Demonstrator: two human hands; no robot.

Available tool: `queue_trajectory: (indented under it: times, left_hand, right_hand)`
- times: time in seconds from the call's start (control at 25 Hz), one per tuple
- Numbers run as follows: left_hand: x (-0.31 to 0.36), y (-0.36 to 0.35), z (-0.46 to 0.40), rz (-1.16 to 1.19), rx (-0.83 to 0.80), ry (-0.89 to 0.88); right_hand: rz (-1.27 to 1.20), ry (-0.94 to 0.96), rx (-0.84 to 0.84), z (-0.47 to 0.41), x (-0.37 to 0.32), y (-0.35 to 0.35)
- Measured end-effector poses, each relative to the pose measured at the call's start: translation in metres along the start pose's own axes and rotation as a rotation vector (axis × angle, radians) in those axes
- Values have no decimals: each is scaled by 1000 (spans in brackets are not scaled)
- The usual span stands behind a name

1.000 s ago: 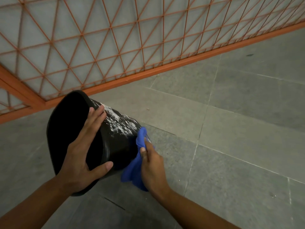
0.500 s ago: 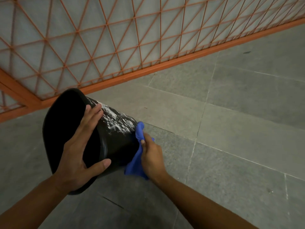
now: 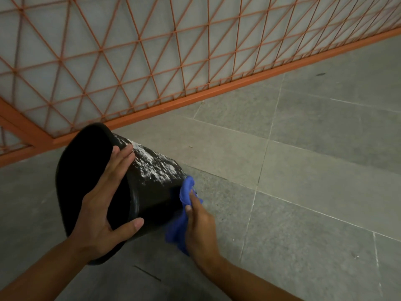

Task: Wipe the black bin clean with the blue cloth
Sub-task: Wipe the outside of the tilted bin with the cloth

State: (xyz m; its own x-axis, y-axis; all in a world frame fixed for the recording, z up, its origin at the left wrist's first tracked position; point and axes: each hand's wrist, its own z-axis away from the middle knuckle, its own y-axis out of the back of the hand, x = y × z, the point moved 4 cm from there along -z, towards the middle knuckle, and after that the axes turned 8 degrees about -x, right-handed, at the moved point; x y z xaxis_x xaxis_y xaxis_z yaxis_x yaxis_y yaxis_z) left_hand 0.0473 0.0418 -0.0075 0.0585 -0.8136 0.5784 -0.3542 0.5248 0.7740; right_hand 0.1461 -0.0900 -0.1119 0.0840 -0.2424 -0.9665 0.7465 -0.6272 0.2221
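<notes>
The black bin (image 3: 152, 192) lies tipped on its side on the floor, its open mouth facing me at the lower left. White powdery marks (image 3: 154, 166) streak its upper side. My left hand (image 3: 104, 209) spans the bin's rim, fingers straight across the mouth and thumb spread below it. My right hand (image 3: 199, 227) grips the bunched blue cloth (image 3: 180, 213) and presses it against the bin's base end at the lower right. The far side of the bin is hidden.
An orange metal lattice fence (image 3: 173, 61) on an orange base rail (image 3: 195, 98) runs behind the bin. Grey stone floor tiles (image 3: 303, 192) stretch to the right and in front.
My right hand with the blue cloth has shifted a little along the bin's base end. The left hand keeps its place on the rim.
</notes>
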Motion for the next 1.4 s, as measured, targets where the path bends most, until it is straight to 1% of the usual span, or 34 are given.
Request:
queue_trajectory:
  times: [0.08, 0.12, 0.16, 0.24, 0.36, 0.48, 0.6, 0.72, 0.76, 0.88, 1.0, 1.08, 1.16, 1.24, 1.32, 1.4]
  left_hand:
    - [-1, -1, -3, -3, -7, 4]
    - [-1, -2, -5, 1, -11, 4]
    - [-1, -3, -6, 12, -14, 2]
    - [0, -2, -7, 30, -22, -10]
    - [0, -3, -5, 32, -28, -13]
    - [-1, -6, -7, 15, -34, 0]
    - [-3, -4, -5, -5, -42, -4]
    - [-5, -1, 1, -12, -25, -1]
    - [-6, -2, 1, -8, -23, 8]
    - [-6, -4, -1, 3, -37, 14]
    - [-5, -2, -3, 25, -55, -14]
    - [-5, -2, -5, 32, -53, -14]
    - [-6, -4, -6, 31, -51, 0]
    - [-6, -5, -7, 31, -52, 0]
    - [-6, -3, -6, 35, -54, -11]
    - [-8, -2, -3, 32, -47, -10]
  right_hand:
    - [33, -25, -14, -19, 6, -2]
    - [37, -96, -23, -34, 14, 1]
    - [29, -155, 2, -46, 19, 5]
    - [82, -201, 25, -45, 24, 11]
    - [73, -159, -20, -25, 17, 10]
    - [135, -195, -58, -54, 26, 13]
    - [119, -254, -28, -53, 35, 15]
    - [72, -203, -11, -20, 24, 8]
    - [94, -187, -22, -27, 24, 7]
    - [171, -230, -89, -61, 31, 12]
    - [214, -259, -92, -52, 37, 19]
    - [206, -208, -113, -39, 27, 17]
    - [226, -208, -122, -51, 25, 16]
    - [201, -240, -107, -66, 29, 18]
    - [201, -290, -78, -55, 35, 17]
    - [194, -258, -74, -31, 28, 13]
